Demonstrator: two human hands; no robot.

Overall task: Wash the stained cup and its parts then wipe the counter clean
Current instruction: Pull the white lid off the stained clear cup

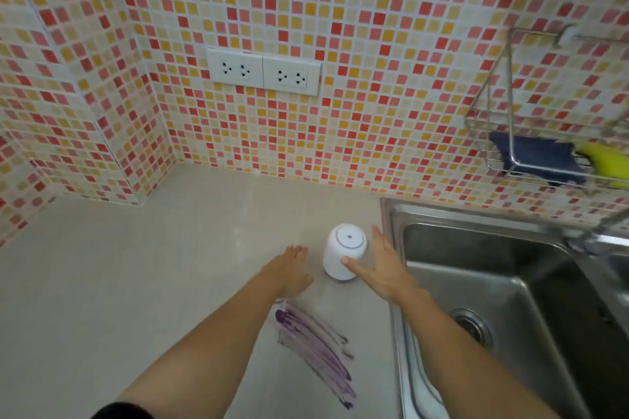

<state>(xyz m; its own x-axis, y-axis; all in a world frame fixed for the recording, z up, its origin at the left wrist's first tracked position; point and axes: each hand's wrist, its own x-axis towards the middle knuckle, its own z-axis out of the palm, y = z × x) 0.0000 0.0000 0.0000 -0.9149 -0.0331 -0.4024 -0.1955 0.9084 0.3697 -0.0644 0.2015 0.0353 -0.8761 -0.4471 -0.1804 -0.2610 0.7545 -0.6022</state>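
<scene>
1. The white cup (343,250) stood upright on the bench (136,265), just beside the sink's left rim (386,214). Its top face (350,236) showed a ring and a centre dot. Lid or base: couldn't tell.
2. The right grip (377,265) was spread wide with straight fingers. The thumb tip touched the cup's near wall and the fingers ran along its sink side. Nothing was clamped.
3. The left grip (291,270) was open and flat, low over the bench just left of the cup. It touched nothing that I could confirm.
4. The purple smear (316,347) lay on the bench nearer the person, apart from the cup.
5. My read was step one, pick-up, with washing not started.
6. To do it well, I'd have wrapped the right grip around mid-body with the thumb opposite the fingers. The wall looked smooth and slightly tapered, so a low, firm hold would suit.
7. I'd have lifted straight up, cleared the sink rim and gone over the basin before separating the parts, using the left grip for the top.
8. The forearms needed to stay off the smear, since dragging through it would spread the mess.
9. A blue cloth (537,156) sat in the wall rack (509,78), likely useful for the wipe later.
</scene>
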